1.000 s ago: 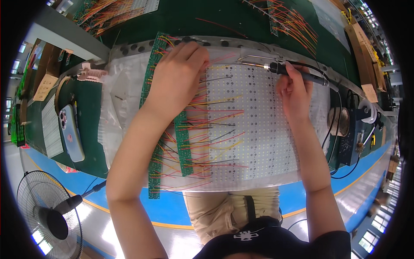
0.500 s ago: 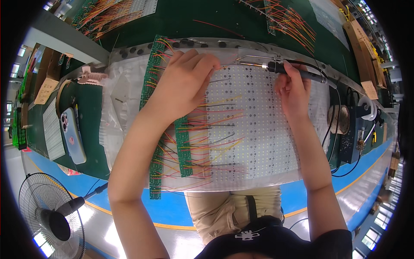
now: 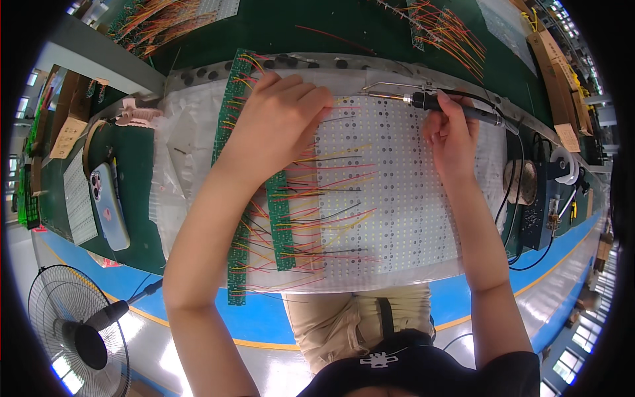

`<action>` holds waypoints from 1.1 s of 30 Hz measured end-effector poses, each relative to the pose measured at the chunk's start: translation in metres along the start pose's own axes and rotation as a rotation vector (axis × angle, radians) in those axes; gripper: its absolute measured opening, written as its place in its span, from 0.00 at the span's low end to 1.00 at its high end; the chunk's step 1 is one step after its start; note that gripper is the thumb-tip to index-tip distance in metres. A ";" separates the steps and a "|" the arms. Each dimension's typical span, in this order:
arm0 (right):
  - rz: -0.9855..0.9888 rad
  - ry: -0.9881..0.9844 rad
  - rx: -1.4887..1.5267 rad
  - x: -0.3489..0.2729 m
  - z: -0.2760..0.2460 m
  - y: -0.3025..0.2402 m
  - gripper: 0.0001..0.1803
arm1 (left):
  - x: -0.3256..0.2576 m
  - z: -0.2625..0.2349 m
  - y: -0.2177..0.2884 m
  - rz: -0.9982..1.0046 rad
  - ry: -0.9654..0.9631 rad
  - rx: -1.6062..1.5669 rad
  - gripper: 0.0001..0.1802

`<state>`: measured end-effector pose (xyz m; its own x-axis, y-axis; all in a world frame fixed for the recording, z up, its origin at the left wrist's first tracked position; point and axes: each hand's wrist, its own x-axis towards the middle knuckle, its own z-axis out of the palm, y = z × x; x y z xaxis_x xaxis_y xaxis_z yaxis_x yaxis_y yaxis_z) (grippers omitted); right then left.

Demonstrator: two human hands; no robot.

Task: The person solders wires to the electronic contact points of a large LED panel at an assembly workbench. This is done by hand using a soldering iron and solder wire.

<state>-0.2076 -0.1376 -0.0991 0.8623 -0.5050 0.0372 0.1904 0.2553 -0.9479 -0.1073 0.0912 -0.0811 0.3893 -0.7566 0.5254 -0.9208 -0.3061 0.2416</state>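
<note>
My right hand [image 3: 454,142] grips a dark-handled soldering iron [image 3: 426,101], its metal tip pointing left, with a thin bent metal tube above the tip. My left hand [image 3: 283,126] is closed in a pinch over the upper end of a narrow green circuit board [image 3: 282,231]; what lies between its fingertips is hidden. Red, yellow and black wires [image 3: 331,192] run rightward from that board across a white panel [image 3: 417,192] dotted with rows of small lights. Left of the hand, a longer green board strip [image 3: 236,281], also wired, passes partly beneath my forearm.
Wired boards [image 3: 169,26] and more wires [image 3: 450,40] lie at the back of the green table. A phone [image 3: 111,208] rests at left, near a grey post [image 3: 109,56]. On the right stand a solder spool [image 3: 563,167] and cables; a fan [image 3: 83,337] is at lower left.
My left hand and forearm have shifted very slightly left, and the green boards with them. The right hand and soldering iron have hardly moved.
</note>
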 end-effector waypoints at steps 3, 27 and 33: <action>-0.014 0.005 0.030 -0.001 0.002 0.000 0.09 | -0.001 -0.001 0.000 0.003 0.007 0.033 0.05; -0.020 -0.026 -0.040 -0.002 -0.001 0.002 0.05 | -0.004 -0.005 -0.001 0.017 -0.021 0.144 0.06; -0.039 -0.056 -0.017 -0.002 -0.001 0.002 0.07 | -0.003 -0.006 0.000 0.005 -0.042 0.154 0.07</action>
<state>-0.2094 -0.1370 -0.1019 0.8792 -0.4676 0.0915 0.2171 0.2222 -0.9505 -0.1089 0.0970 -0.0782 0.3860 -0.7811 0.4909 -0.9167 -0.3844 0.1092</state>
